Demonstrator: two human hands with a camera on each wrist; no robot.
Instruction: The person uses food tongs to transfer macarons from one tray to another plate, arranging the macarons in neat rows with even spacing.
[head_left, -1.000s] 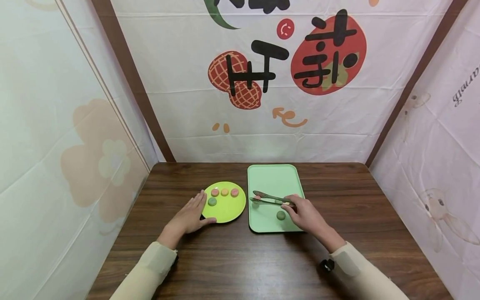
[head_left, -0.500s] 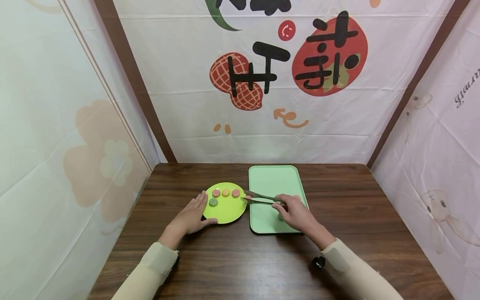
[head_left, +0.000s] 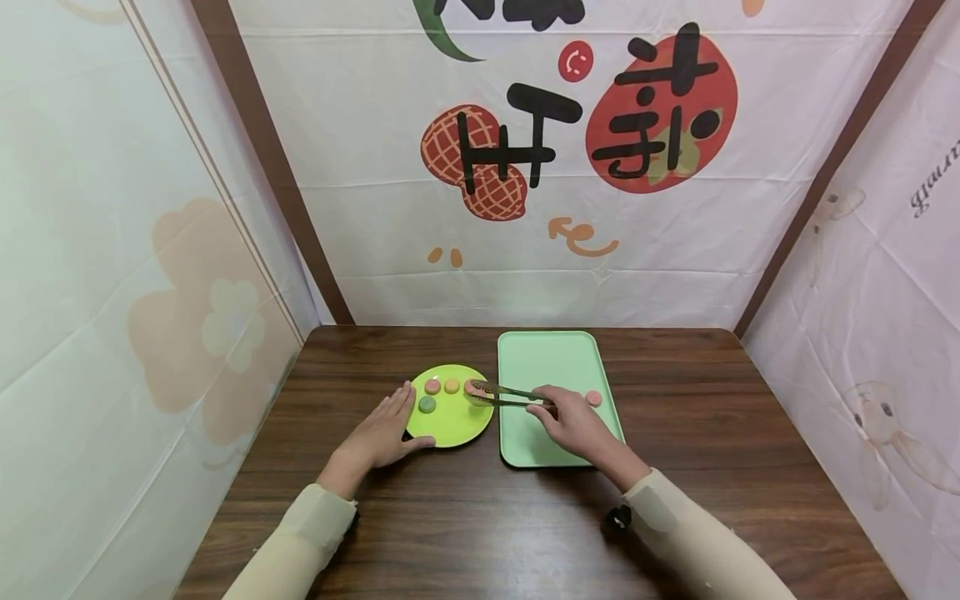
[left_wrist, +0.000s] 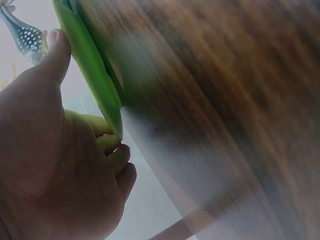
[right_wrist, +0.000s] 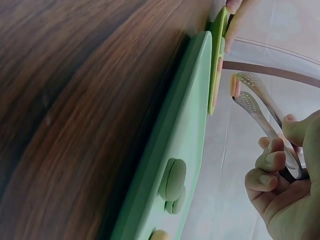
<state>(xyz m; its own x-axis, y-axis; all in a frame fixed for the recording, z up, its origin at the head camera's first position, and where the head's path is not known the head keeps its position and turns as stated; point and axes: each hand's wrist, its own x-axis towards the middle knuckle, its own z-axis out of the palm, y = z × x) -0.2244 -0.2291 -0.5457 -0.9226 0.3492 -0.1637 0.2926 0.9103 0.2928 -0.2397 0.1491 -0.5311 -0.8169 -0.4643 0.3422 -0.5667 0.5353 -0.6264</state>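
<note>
My left hand (head_left: 384, 429) lies along the left rim of a lime-green round plate (head_left: 450, 429), fingers straight and thumb spread toward its near edge. In my right hand (head_left: 576, 423) I grip metal tongs (right_wrist: 253, 83) with perforated tips. The tips pinch a pinkish macaron (right_wrist: 235, 86) above the plate's right side, overlapping another pink one there in the head view. Also on the plate are a pink macaron (head_left: 432, 387), a yellow macaron (head_left: 452, 386) and a green macaron (head_left: 427, 405).
A mint-green rectangular tray (head_left: 547, 358) stands right of the plate, under my right hand. It bears a pink macaron (head_left: 593, 398), green macarons (right_wrist: 174, 180) and a yellow macaron (right_wrist: 159, 235). A printed cloth wall (head_left: 480, 292) rises behind the wooden table (head_left: 480, 517).
My right hand has carried the tongs and the pinched macaron leftward from the tray to over the plate. The pink macaron at the tray's right shows fully now. My left hand stays at the plate.
</note>
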